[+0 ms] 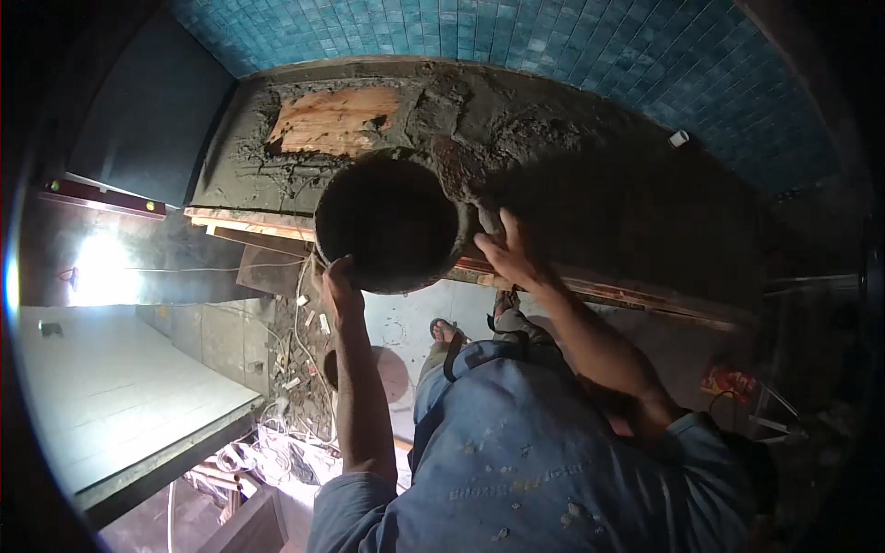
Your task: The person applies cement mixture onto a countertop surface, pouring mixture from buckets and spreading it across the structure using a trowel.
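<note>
A round black bucket (387,221) is at the front edge of a mortar-covered slab, its dark inside too shadowed to make out. My left hand (339,288) is closed on the bucket's near left rim. My right hand (513,253) grips the handle of a trowel (454,170), its blade caked with grey mortar and lying beside the bucket's right rim. Wet, rough mortar (544,124) spreads over the slab behind the bucket. Set into it at the far left is a flat wooden board (336,120) smeared with mortar.
Blue-green tiles (461,32) cover the wall behind the slab. Timber strips (249,219) run along its front edge. A red spirit level (103,198) and a glaring lamp (103,265) are at left. A small white object (679,139) sits far right. Cables and debris (295,369) litter the floor.
</note>
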Action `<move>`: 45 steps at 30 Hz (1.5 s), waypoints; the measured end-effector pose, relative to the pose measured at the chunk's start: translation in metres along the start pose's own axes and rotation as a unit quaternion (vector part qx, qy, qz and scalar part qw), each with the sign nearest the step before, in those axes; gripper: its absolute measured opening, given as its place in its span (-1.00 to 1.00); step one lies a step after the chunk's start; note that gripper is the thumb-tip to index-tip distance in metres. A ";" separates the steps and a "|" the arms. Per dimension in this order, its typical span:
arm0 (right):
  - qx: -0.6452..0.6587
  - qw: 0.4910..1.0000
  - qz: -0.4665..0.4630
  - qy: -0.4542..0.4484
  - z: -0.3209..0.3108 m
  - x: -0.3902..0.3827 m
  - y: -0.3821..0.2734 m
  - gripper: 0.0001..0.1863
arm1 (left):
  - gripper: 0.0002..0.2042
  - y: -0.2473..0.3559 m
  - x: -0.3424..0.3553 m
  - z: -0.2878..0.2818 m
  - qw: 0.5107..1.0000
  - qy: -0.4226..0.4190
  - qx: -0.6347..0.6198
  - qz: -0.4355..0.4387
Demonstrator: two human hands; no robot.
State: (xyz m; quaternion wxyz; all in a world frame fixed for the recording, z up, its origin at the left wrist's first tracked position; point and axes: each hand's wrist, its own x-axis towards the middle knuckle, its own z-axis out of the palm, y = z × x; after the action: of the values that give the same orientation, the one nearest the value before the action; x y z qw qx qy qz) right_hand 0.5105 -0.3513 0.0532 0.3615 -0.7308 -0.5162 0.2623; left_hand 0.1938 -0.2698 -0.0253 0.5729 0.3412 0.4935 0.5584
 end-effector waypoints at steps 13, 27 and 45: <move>-0.196 0.915 -0.323 -0.143 0.028 0.028 -0.014 -0.86 | -0.19 0.102 -0.027 0.165 0.962 -0.264 0.067 0.037; -0.244 0.906 -0.337 -0.076 0.010 0.048 0.090 -0.69 | -0.22 0.055 -0.011 0.186 0.956 -0.137 0.247 0.083; -0.266 0.918 -0.209 -0.205 -0.004 0.055 0.095 -0.84 | -0.20 0.039 -0.040 0.196 0.957 -0.168 0.218 0.090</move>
State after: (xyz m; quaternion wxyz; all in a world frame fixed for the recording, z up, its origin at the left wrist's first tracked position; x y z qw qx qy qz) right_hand 0.5857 -0.3196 -0.0210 0.0868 -0.6053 -0.7710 0.1781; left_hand 0.3724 -0.2721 0.0737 0.5065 0.5895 0.4670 0.4218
